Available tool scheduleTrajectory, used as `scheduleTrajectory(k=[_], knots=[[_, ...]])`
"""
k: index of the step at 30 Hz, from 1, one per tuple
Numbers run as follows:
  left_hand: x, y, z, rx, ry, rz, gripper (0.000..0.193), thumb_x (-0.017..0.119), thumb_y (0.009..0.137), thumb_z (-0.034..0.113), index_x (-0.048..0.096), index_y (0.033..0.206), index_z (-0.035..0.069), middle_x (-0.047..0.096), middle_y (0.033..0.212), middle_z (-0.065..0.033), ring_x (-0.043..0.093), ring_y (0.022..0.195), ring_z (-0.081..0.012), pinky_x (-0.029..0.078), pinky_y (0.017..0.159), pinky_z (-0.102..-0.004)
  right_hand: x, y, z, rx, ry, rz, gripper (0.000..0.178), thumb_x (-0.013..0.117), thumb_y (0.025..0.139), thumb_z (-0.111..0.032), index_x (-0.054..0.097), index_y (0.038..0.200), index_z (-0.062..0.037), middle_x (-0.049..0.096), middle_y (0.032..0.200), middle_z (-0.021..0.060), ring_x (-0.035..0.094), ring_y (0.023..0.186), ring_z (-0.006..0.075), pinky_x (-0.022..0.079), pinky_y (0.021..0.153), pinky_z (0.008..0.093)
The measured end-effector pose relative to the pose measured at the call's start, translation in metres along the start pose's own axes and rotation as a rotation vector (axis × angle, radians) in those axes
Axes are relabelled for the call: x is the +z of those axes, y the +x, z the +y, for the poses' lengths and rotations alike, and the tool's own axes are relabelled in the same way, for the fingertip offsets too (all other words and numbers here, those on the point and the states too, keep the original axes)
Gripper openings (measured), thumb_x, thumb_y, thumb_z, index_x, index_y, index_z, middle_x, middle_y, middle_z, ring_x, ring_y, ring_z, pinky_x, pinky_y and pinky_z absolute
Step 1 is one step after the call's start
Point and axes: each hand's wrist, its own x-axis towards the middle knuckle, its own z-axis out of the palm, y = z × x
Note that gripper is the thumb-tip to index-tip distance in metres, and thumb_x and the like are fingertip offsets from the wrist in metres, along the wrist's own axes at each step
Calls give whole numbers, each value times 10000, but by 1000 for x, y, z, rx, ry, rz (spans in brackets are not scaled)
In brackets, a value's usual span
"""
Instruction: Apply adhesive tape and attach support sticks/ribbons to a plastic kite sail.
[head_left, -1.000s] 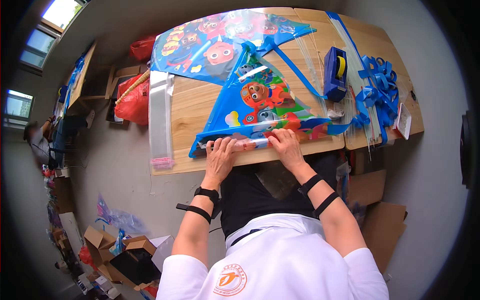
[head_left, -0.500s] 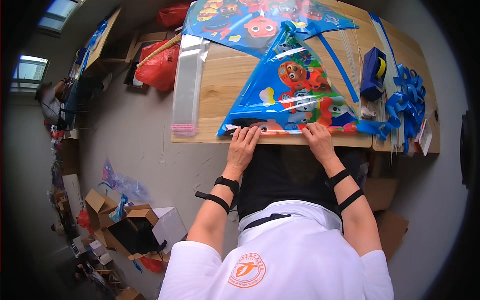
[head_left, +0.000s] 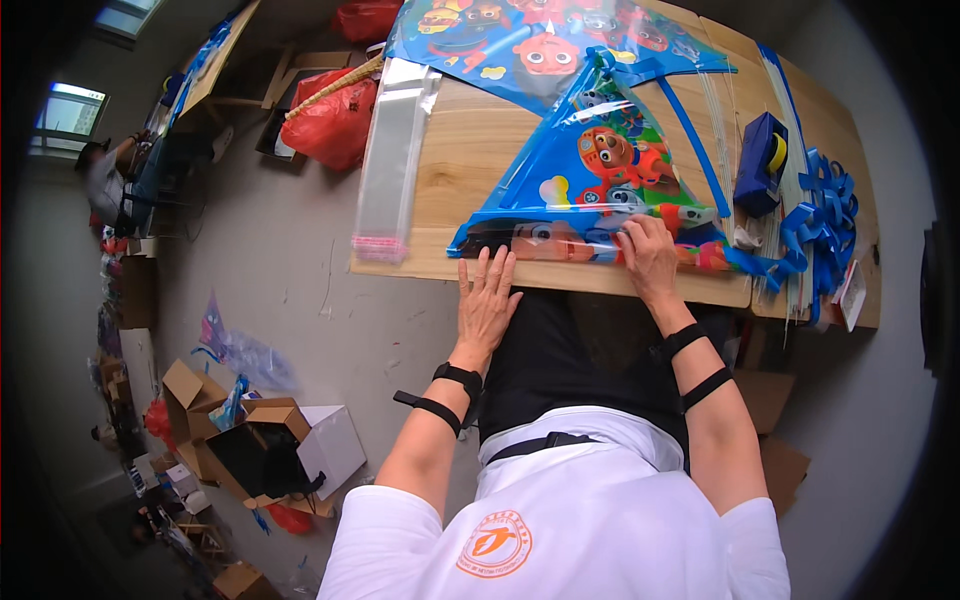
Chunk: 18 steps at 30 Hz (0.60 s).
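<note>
A shiny blue plastic kite sheet (head_left: 610, 165) printed with cartoon animals lies folded into a triangle on the wooden table (head_left: 460, 140). A strip along its near edge is turned up, showing a dark patch at the left end. My left hand (head_left: 487, 305) has its fingers stretched out, tips resting on that left end at the table's edge. Closed fingers of my right hand (head_left: 650, 255) press on the folded strip right of the middle; the fingertips are partly hidden. Another printed blue sheet (head_left: 470, 50) lies behind at the far side.
Clear plastic sleeves (head_left: 390, 170) lie on the left. On the right are a blue tape dispenser (head_left: 762, 165), thin white rods (head_left: 795, 235) and a heap of blue ribbon (head_left: 830, 210). Red bags (head_left: 335, 120) and cardboard boxes (head_left: 250, 440) stand on the floor; a person sits far left.
The sheet's near edge has become a wider turned-up strip. My right hand has moved up onto it. My left fingers have straightened and flattened. The whole view has shifted slightly.
</note>
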Motion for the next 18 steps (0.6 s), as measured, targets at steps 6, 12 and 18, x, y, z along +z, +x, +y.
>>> scheduleTrajectory(k=[6,12,18], knots=[[3,1,6,-2,-18,44,690,653,859,252,343,1458,111,367,1481,-44,296,1397,-256,124,1173,-523,10,40,-17,-182,-122,93,282,710,756,-109,604,1016,-72,593,1137,102,552,1084,280,430,928,414],[1,13,-18,-59,-70,256,444,636,847,135,552,1283,126,531,1297,-32,446,1244,-245,259,1109,-479,15,15,-28,-306,36,-74,228,746,709,-169,592,861,-97,583,910,56,573,897,244,419,838,395],[-18,30,-52,32,-36,251,213,621,795,104,685,990,161,598,967,7,555,986,-191,389,889,-368,26,1,-24,-236,-20,-159,250,744,692,-156,595,884,-97,569,912,56,561,934,243,416,852,392]])
